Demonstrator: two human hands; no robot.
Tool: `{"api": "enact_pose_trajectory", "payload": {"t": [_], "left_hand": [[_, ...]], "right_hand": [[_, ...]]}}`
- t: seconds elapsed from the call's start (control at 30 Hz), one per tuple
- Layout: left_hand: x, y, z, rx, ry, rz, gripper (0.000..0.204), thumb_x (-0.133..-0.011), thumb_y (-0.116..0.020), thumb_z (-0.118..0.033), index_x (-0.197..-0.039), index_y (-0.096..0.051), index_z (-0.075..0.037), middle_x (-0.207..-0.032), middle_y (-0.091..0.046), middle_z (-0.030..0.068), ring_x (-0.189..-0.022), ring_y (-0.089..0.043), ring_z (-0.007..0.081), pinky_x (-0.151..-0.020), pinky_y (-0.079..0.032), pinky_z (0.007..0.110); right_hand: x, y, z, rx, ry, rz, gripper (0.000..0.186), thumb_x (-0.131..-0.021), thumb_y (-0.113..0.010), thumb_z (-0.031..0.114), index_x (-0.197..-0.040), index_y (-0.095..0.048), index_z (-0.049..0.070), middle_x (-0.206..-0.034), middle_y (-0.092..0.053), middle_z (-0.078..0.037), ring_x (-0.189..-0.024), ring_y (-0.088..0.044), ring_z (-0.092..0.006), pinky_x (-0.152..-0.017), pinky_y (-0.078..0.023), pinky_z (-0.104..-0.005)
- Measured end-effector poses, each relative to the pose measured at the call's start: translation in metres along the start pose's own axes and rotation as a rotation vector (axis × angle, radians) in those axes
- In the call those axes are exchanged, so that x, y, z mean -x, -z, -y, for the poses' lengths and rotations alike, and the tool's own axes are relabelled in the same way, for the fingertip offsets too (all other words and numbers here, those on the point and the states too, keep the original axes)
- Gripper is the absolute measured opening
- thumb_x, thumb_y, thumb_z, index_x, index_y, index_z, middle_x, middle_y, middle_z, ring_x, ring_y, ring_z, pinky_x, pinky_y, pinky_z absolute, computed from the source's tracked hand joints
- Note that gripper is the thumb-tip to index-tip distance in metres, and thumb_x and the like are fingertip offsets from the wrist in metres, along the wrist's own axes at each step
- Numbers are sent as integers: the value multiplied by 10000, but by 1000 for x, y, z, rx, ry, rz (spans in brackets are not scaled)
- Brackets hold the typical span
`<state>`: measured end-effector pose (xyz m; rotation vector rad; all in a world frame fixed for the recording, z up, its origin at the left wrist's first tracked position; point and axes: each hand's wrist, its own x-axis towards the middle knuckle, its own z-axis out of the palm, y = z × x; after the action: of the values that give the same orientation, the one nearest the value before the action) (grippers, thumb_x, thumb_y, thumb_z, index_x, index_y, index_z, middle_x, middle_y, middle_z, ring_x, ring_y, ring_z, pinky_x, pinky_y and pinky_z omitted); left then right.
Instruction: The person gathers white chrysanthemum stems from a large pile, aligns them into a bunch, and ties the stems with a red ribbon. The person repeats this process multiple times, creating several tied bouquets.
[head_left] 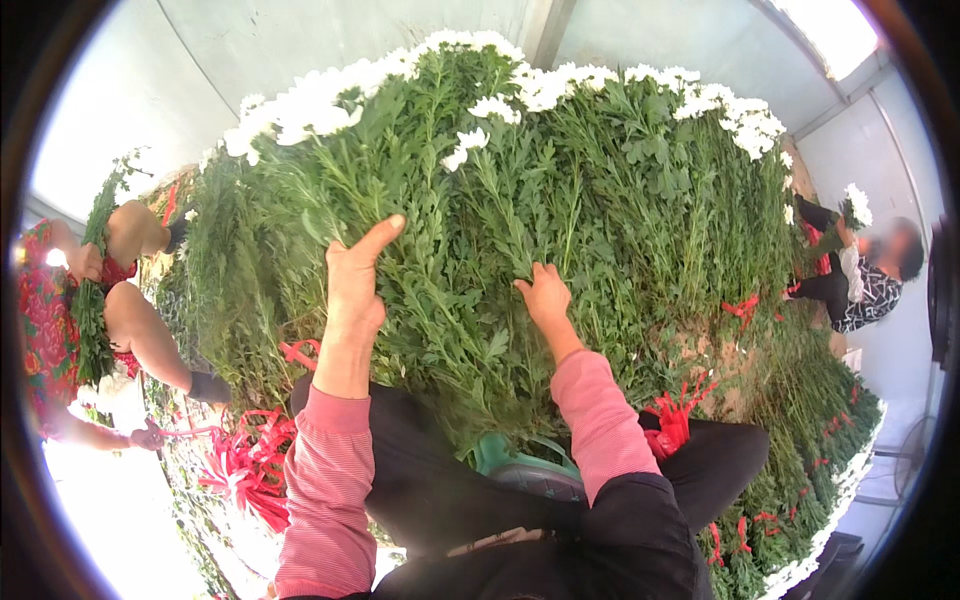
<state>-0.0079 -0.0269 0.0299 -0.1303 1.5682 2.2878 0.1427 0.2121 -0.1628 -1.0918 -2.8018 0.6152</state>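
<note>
A wide heap of white chrysanthemums (440, 200) lies in front of me, leafy green stems toward my lap and blooms at the far edge. Among the stems on the left is my left hand (355, 275); its thumb stretches out, apart from the fingers, which dip partly out of sight into the leaves. My right hand (546, 300) is further right, thumb and forefinger bent around chrysanthemum stems, its other fingers mostly hidden. Red ties (250, 465) lie in a pile by my left knee, and another red bunch of ties (680, 420) rests by my right leg.
Tied bundles of chrysanthemums (800, 470) are stacked at the lower right. A person in red floral clothing (50, 300) sits at the left with green stems. Another person (875, 285) sits far right holding white flowers. A green sandal (520, 465) shows below my hands. Pale walls (660, 35) stand behind.
</note>
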Motion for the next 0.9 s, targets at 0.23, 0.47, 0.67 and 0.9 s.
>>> {"api": "enact_pose_trajectory", "payload": {"t": [0.23, 0.47, 0.67, 0.9], "left_hand": [[4, -9, 0, 111, 103, 253, 314, -878, -707, -58, -1145, -620, 81, -1014, -728, 179, -781, -731, 280, -693, -636, 399], [1, -17, 9, 125, 27, 182, 150, -868, -771, -113, -927, -680, -9, -785, -690, 63, -608, -635, 156, -545, -542, 315], [15, -36, 1, 27, 124, 43, 614, -924, -706, -424, -1301, -480, 6, -1171, -613, 114, -992, -589, 190, -881, -497, 378], [21, -36, 16, 9, 93, 165, 1132, -876, -500, -780, -1561, -150, 51, -1623, -187, 192, -1485, -197, 270, -1189, -204, 393]], "right_hand": [[21, 43, -17, -398, 144, -146, 407, -908, -712, 200, -1241, -592, 0, -834, -609, -165, -727, -602, -309, -690, -492, -409], [63, 131, 33, -774, 197, -223, 350, -945, -699, 208, -1108, -598, -86, -705, -464, -16, -664, -396, -109, -601, -382, -289], [109, 176, 114, -791, 382, -184, 150, -944, -659, 69, -923, -540, -20, -818, -499, -28, -744, -429, -115, -657, -397, -258], [98, 125, 120, -633, 384, -243, 199, -942, -698, 118, -994, -596, -45, -665, -449, -37, -597, -363, -80, -519, -357, -277]]}}
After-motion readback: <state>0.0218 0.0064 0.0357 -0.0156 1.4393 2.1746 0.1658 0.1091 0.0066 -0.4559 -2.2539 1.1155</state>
